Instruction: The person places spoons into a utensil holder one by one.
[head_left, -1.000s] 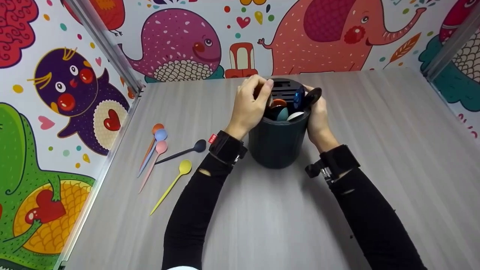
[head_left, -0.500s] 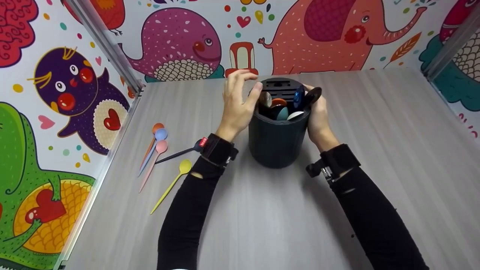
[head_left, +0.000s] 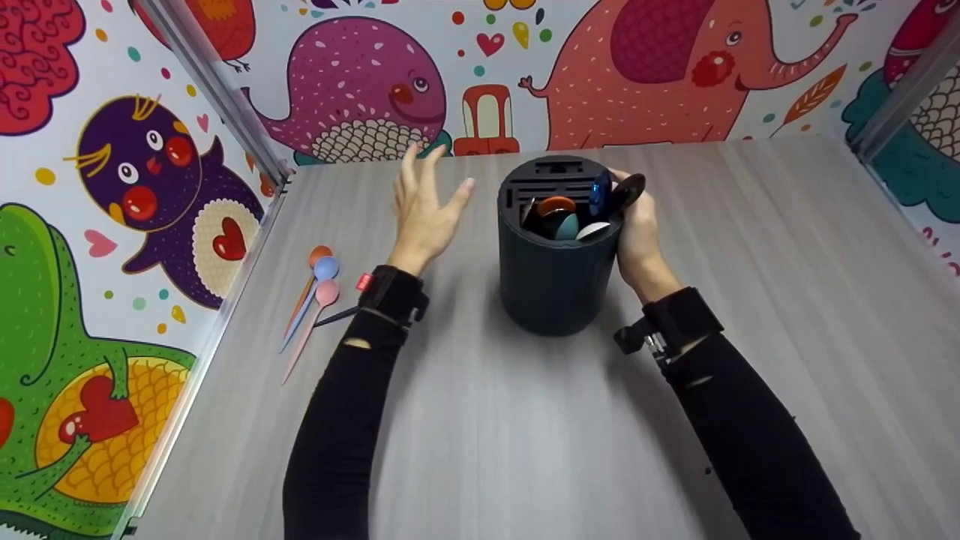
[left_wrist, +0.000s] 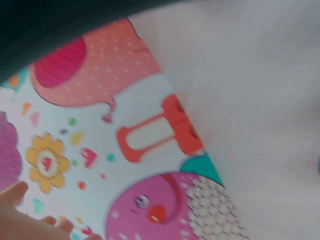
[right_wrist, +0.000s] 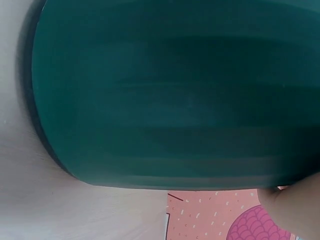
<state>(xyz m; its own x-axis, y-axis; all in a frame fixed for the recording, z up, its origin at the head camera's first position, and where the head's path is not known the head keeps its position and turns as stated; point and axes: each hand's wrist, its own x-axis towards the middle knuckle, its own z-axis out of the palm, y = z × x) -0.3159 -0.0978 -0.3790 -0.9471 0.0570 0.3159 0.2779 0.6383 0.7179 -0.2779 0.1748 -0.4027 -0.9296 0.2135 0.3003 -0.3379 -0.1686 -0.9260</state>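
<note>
A dark green utensil holder (head_left: 555, 289) stands upright on the table, its top part slotted and part open. Spoon heads and other utensil ends, among them an orange one (head_left: 556, 204), a teal one (head_left: 566, 226) and a white one (head_left: 592, 231), show in the opening. My right hand (head_left: 637, 236) grips the holder's right side near the rim, beside a dark rounded utensil end (head_left: 628, 192). In the right wrist view the holder's wall (right_wrist: 165, 100) fills most of the frame. Left of the holder, my left hand (head_left: 426, 210) is raised with spread fingers, holding nothing.
On the left of the table (head_left: 525, 450) lie an orange spoon (head_left: 319, 256), a blue spoon (head_left: 325, 268) and a pink spoon (head_left: 326, 292). A dark spoon's handle (head_left: 337, 315) runs under the left forearm. Cartoon-printed walls (head_left: 360, 82) border the table's back and left.
My left hand has come off the holder's rim and moved left, its fingers spreading. Its forearm now hides the yellow spoon and the dark spoon's head. My right hand stays on the holder.
</note>
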